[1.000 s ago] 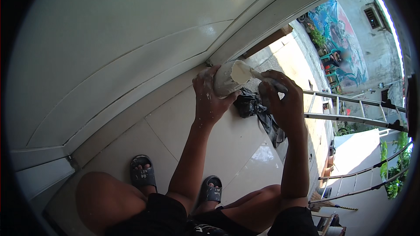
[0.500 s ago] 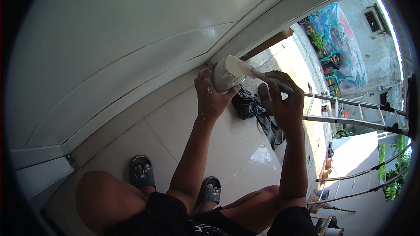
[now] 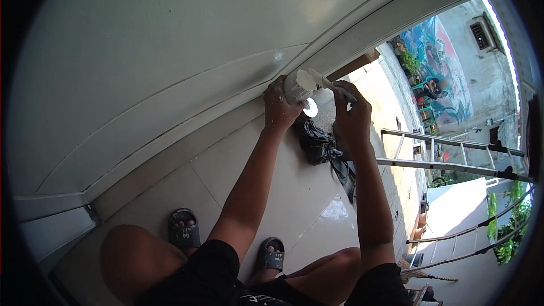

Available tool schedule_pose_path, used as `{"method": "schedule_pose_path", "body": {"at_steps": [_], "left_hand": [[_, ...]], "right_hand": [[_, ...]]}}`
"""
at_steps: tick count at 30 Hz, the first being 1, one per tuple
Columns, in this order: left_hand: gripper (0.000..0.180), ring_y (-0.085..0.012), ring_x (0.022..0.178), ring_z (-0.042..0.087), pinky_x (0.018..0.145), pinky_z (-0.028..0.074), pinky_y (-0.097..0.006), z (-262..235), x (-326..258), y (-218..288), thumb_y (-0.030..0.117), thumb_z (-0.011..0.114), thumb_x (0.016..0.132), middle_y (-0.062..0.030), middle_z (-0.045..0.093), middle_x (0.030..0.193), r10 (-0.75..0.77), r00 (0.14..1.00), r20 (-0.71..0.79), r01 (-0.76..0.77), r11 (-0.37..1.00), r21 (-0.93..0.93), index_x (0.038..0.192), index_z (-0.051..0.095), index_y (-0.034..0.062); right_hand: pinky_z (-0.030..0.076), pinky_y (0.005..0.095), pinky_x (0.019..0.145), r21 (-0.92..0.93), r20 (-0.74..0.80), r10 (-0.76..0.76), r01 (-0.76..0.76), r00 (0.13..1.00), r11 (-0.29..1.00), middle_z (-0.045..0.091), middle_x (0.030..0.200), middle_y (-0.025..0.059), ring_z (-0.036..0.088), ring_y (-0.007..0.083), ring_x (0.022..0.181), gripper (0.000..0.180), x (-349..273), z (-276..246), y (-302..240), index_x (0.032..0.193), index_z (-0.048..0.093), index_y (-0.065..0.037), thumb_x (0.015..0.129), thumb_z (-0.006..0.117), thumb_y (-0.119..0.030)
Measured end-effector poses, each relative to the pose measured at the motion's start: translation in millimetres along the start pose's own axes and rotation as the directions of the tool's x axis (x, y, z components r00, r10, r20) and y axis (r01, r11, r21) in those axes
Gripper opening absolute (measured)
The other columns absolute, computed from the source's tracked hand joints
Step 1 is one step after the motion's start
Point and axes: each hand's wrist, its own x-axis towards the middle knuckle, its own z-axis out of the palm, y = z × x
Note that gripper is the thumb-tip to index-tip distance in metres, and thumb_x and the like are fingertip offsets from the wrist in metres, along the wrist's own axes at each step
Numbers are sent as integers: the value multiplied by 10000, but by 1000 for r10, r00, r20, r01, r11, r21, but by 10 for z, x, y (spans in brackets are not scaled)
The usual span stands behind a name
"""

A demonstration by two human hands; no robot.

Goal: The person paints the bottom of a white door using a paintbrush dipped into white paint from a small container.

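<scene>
My left hand [image 3: 279, 109] is wrapped round a whitish, paste-smeared tub [image 3: 292, 88], tilted so that its mouth faces right. White paste shows at the mouth. In my right hand [image 3: 352, 114] is a putty knife [image 3: 323, 81], coated with white, its blade at or close to the tub's mouth; whether it touches the rim I cannot tell. White specks dot my left hand and wrist. Just below the tub appears a round white disc [image 3: 310, 109], partly hidden by my left hand. A black plastic bag [image 3: 319, 144] lies on the floor beneath my hands.
A pale panelled door [image 3: 187, 102] fills the upper left. Tiled floor [image 3: 294, 192] lies below, with my sandalled feet on it. Outside at the right are a metal ladder [image 3: 447, 164], a broom [image 3: 430, 275], and a person [image 3: 432, 88] sitting before a painted wall [image 3: 447, 59].
My right hand has moved left, bringing the putty knife nearer my left hand. The tub has shifted slightly right. The white disc has come into sight below it.
</scene>
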Motion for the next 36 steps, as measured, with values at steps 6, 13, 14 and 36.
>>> {"method": "schedule_pose_path", "body": {"at_steps": [6, 13, 14, 36], "left_hand": [[965, -421, 1131, 620, 987, 497, -530, 208, 13, 15, 291, 965, 575, -223, 615, 1248, 48, 997, -56, -40, 990, 136, 1360, 494, -11], [958, -427, 1079, 638, 956, 518, -531, 27, -410, -115, 293, 972, 574, -216, 632, 1194, -87, 993, -82, 96, 989, 113, 1348, 498, -13], [923, -422, 1058, 655, 942, 534, -525, -19, -500, -134, 284, 969, 583, -221, 644, 1176, -156, 986, -63, 163, 978, 133, 1328, 514, -19], [936, -433, 1228, 528, 1062, 462, -540, -417, -1670, -599, 273, 910, 695, -259, 525, 1332, -344, 937, -58, 346, 938, 23, 1426, 418, -42]], "right_hand": [[559, 352, 709, -120, -87, -48, 38, 995, 992, 754, 987, 165, 727, 256, 796, 209, 448, -5, 370, 1167, 711, -38, 969, 671, -93], [578, 416, 775, -360, -59, -150, 119, 987, 925, 759, 1000, 175, 747, 342, 901, 203, 672, 390, 844, 1113, 720, -50, 987, 666, -200], [536, 466, 821, -364, -2, -96, 89, 995, 927, 749, 994, 170, 725, 355, 931, 223, 580, 531, 902, 1127, 721, -84, 983, 658, -242], [461, 478, 921, -510, 65, -99, 119, 993, 852, 724, 1005, 129, 675, 328, 1039, 231, 409, 1191, 996, 1154, 692, -115, 959, 658, -234]]}}
